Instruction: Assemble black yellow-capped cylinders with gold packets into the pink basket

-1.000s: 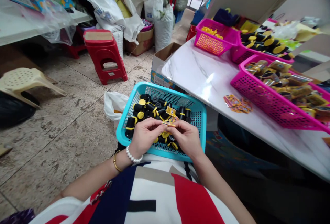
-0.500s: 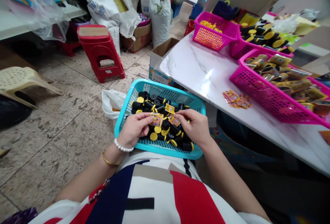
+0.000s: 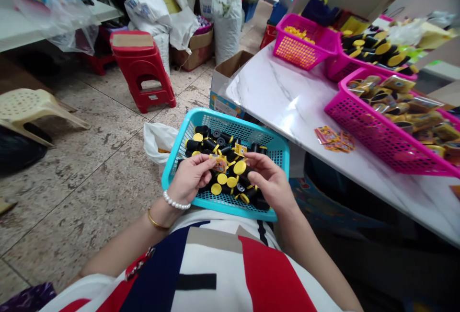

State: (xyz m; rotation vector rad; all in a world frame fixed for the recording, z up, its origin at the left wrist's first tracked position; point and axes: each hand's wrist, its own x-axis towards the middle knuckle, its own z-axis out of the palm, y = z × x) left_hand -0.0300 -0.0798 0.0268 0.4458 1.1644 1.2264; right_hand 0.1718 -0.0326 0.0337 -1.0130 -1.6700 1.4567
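A turquoise basket (image 3: 179,158) rests on my lap, filled with several black cylinders with yellow caps (image 3: 201,145). My left hand (image 3: 190,180) pinches a small orange and yellow sticker (image 3: 220,162) over the basket. My right hand (image 3: 269,180) is closed on a black cylinder with a yellow cap (image 3: 239,167), held close to the sticker. Another small sticker (image 3: 240,149) lies on the pile behind my hands.
A white marble table (image 3: 287,106) stands to my right with a small stack of stickers (image 3: 334,139) and pink baskets (image 3: 373,134) of packed pieces. Red stool (image 3: 142,67), cream stool (image 3: 32,110), cardboard box (image 3: 226,86) and white bags (image 3: 158,142) stand on the floor.
My hands parted: the left kept one sticker, the right dropped into the pile and came up with a capped cylinder, now brought beside the sticker.
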